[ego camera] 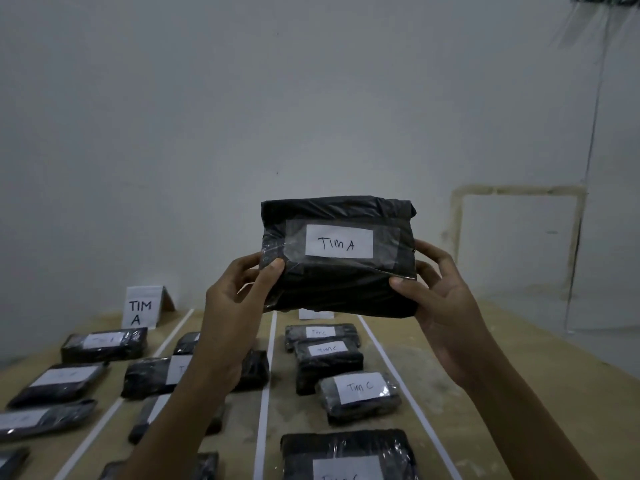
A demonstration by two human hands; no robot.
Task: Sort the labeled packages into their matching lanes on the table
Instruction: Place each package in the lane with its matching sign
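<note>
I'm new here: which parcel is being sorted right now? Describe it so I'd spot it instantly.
Look above the wooden table with white lane lines, against the pale wall. There the left hand and right hand hold up a black plastic-wrapped parcel. Unlike the other parcels lying on the table, it is in the air, and its white label reads TIM A.

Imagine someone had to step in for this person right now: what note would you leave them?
Left hand and right hand: both grip the black package labelled TIM A, held up above the table.
Leftmost lane: TIM A sign at the far end; the left-lane packages have labels too blurred to read.
Middle lane: the middle packages have labels partly hidden by the arm.
Third lane: TIM C packages lie sorted.
Left to do: set the held package in the TIM A lane. Whether more wait unsorted is not shown.
</note>
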